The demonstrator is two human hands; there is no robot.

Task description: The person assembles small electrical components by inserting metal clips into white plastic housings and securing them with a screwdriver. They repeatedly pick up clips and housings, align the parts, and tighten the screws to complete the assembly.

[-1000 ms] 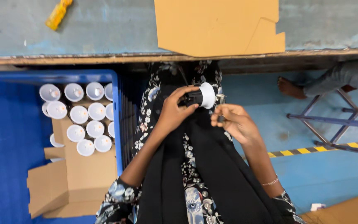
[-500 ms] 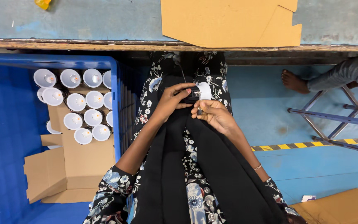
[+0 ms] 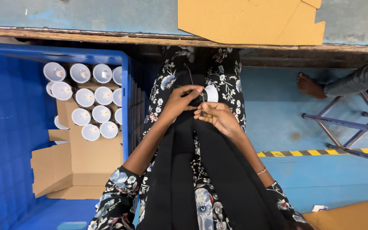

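Observation:
Over my lap, my left hand [image 3: 179, 101] grips a small part with a white round cap and a dark body [image 3: 208, 94]. My right hand [image 3: 217, 116] meets it from the right, fingertips pinched on the part's dark end, where a thin wire sticks up. Both hands rest above my black scarf and floral dress. The dark body of the part is mostly hidden by my fingers.
A blue plastic crate [image 3: 125, 81] stands at my left, holding several white round-capped parts [image 3: 91, 98] on brown cardboard [image 3: 86, 166]. A worn table edge [image 3: 107, 38] with a cardboard sheet [image 3: 252, 21] lies ahead. Another person's bare foot [image 3: 309, 85] and a blue metal frame [image 3: 346, 125] are at right.
Both hands with the white-capped part have dropped closer to my lap, and my right hand has closed in on the part until its fingers touch it.

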